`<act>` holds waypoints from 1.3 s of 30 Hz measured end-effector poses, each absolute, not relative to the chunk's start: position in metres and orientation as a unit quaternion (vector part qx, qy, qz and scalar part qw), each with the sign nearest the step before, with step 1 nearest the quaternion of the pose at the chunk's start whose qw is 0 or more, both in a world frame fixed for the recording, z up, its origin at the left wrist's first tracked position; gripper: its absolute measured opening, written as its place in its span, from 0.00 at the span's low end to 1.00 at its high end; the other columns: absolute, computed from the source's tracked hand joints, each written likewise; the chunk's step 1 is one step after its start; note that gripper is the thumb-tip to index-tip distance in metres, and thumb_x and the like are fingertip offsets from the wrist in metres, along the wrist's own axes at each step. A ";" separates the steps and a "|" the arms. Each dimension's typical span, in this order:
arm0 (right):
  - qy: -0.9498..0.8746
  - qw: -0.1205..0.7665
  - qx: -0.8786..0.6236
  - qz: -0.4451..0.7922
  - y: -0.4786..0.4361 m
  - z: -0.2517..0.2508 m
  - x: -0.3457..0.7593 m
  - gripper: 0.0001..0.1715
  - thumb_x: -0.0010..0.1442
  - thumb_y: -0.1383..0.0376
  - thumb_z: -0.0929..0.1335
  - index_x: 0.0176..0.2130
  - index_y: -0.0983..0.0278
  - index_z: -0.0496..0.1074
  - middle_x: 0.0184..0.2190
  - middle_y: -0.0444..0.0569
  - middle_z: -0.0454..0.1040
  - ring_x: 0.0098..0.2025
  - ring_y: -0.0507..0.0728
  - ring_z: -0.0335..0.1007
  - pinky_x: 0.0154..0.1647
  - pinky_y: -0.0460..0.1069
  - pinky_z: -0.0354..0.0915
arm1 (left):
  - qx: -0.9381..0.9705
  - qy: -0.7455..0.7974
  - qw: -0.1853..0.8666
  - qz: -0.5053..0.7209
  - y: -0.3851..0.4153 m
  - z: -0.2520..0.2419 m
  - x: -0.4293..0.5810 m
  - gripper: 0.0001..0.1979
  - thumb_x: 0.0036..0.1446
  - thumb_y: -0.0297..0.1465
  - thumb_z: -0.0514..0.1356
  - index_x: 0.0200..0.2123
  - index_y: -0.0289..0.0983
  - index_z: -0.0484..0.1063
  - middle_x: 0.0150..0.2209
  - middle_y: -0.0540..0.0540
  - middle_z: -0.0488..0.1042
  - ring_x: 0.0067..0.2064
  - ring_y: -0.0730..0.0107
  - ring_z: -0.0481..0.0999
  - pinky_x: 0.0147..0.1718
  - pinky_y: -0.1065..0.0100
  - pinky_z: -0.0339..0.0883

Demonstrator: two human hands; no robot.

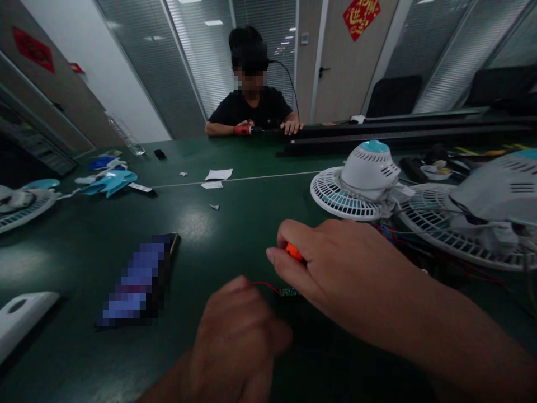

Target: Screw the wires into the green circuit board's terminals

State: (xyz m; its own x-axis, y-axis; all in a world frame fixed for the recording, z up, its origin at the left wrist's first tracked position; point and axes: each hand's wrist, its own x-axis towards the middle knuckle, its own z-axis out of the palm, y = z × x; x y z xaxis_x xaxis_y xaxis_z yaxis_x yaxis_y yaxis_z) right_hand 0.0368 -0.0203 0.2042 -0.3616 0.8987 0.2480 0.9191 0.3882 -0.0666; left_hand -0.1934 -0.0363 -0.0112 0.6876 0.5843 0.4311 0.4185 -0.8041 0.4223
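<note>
board (288,291), a small green circuit piece, lies on the dark green bench (235,246) between the two hands, just under the near edge of the right hand (335,263), which may hide part of it. a thin red wire (265,284) runs leftward from the board and reaches the left hand (239,341) at its upper fingers. the left hand is curled and blurred, so i cannot tell whether it pinches the wire. the right hand is closed, thumb and forefinger wrapped around an orange object (294,251), of which only a small part shows. to the left of the left hand and well apart from it lies a phone (138,280), its screen pixelated. beyond the right hand sits a white fan housing (371,170) with a light blue cap. across the bench, a person (247,106) holds a red tool (242,130).
</note>
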 end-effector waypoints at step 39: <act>-0.784 0.052 -0.619 -0.007 -0.007 0.208 0.030 0.12 0.61 0.57 0.61 0.36 0.60 0.70 0.22 0.46 0.70 0.23 0.56 0.63 0.24 0.50 0.53 | 0.895 0.368 0.209 0.144 0.025 0.085 -0.134 0.06 0.59 0.35 0.63 0.39 0.47 0.79 0.61 0.50 0.66 0.66 0.46 0.52 0.60 0.35 0.39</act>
State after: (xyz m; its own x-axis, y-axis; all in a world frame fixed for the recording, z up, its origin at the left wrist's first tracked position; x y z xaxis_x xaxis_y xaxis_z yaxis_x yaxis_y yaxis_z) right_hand 0.0300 -0.0073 0.2076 -0.2285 0.9694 0.0902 0.9709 0.2338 -0.0526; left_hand -0.1342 0.0245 0.0850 0.6885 0.7178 0.1036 0.5978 -0.6425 0.4794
